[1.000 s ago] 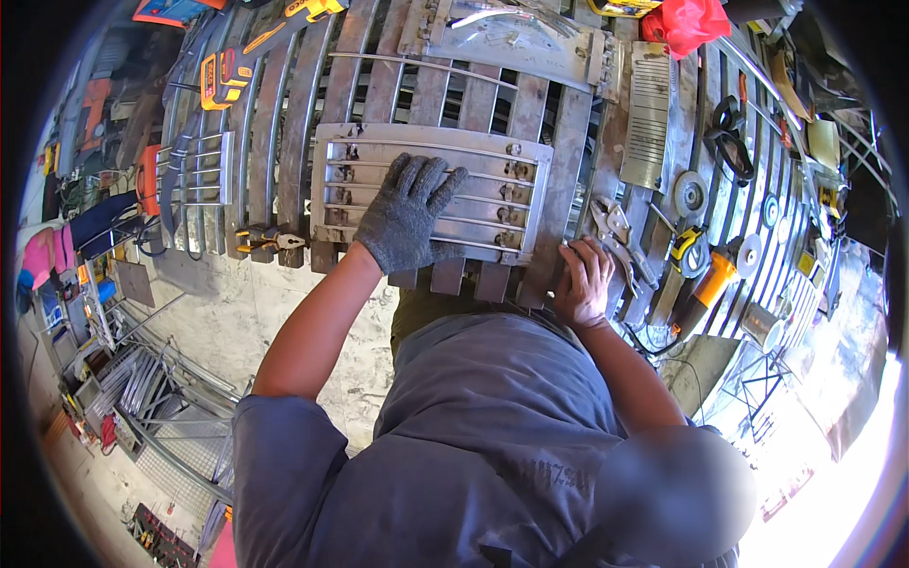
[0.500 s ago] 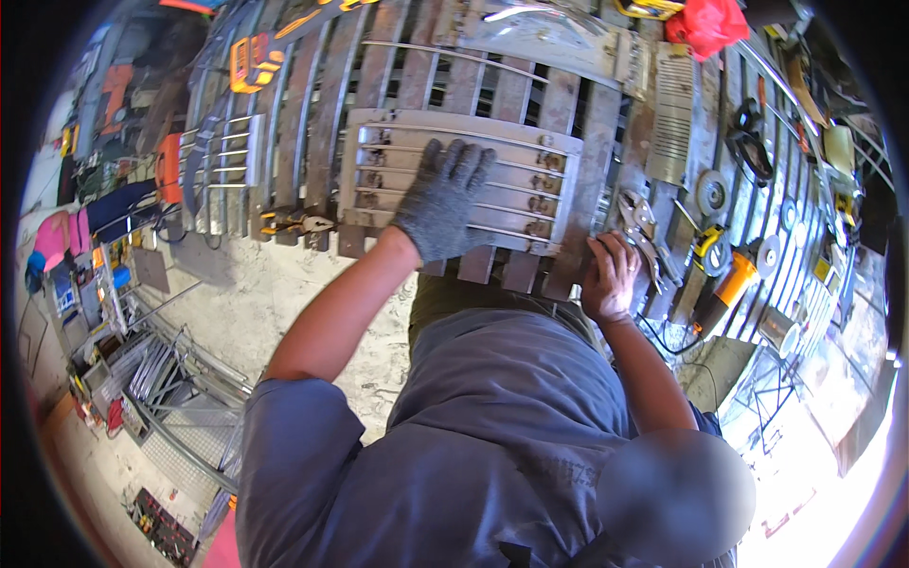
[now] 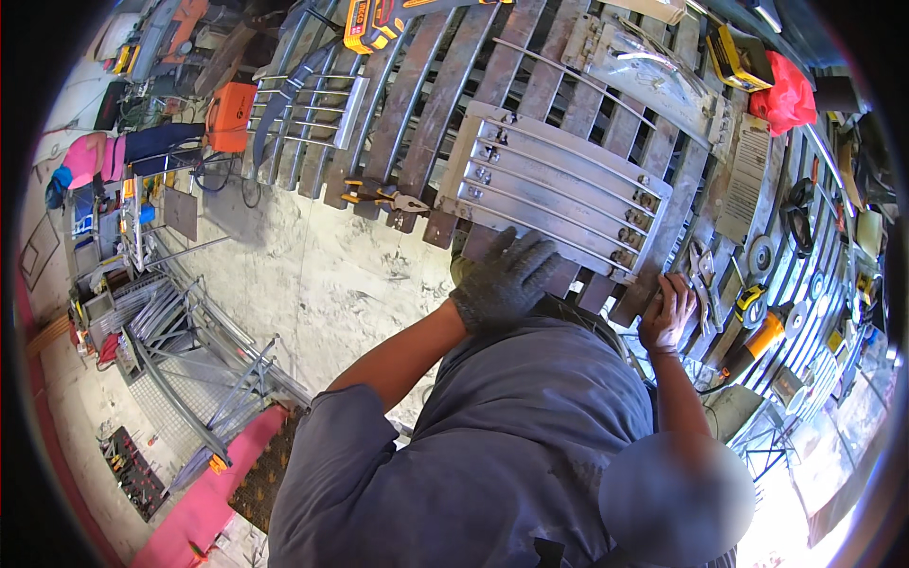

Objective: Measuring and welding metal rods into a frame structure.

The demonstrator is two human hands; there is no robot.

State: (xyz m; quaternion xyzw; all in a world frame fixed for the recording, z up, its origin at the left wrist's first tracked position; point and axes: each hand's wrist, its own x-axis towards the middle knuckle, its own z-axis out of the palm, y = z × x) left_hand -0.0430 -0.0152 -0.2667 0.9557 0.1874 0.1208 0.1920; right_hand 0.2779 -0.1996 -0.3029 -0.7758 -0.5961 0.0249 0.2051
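A flat grey metal panel (image 3: 546, 200) with several thin rods across it lies on the slatted metal bench; dark weld marks show at the rod ends. My left hand (image 3: 509, 278), in a dark grey glove, is at the panel's near edge, close to my waist, its fingers stretched out and holding nothing. I cannot tell whether it touches the panel. My bare right hand (image 3: 668, 312) rests at the bench's front edge, right of the panel's corner, fingers spread. Just beyond it lie locking pliers (image 3: 703, 273). Combination pliers (image 3: 385, 197) with yellow-black handles lie left of the panel.
A yellow angle grinder (image 3: 763, 337), a tape measure (image 3: 751, 305) and grinding discs (image 3: 761, 254) lie on the right. A slotted metal plate (image 3: 743, 180) and a red bag (image 3: 784, 93) are farther back. An orange box (image 3: 230, 117) stands left. Another person (image 3: 95, 161) bends at the far left.
My gloved left hand has drawn back from the middle of the panel to its near edge. The view has turned, shifting the bench rightward. My right hand stays at the bench edge.
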